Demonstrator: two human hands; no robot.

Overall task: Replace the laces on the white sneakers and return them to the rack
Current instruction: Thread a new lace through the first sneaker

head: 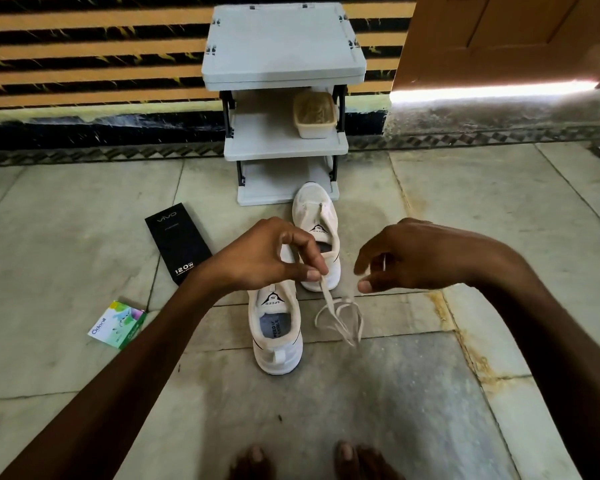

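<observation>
Two white sneakers stand on the tiled floor (413, 393) before you, and left of them lie a small Odonil packet (117, 323) and, farther up, a black vivo box (178, 241). Your left hand (260, 258) hovers over the near sneaker (277, 336), its grip pinched shut on a pale lace (336, 315) between thumb and forefinger; the lace hangs down in loose loops just right of that shoe, and you cannot tell whether its lowest loops touch the floor. The far sneaker (317, 220) sits just beyond, its toe right at the bottom shelf of the grey rack (284, 57). Neither shoe shows any lacing. On the rack's middle shelf rests a cream tub (315, 114) with a tan lid. Your right hand (406, 256) hangs beside the lace, fingers curled and thumb apart from them, its grip loose and not closed on anything you can make out. Your bare toes (347, 457) show at the bottom edge.
</observation>
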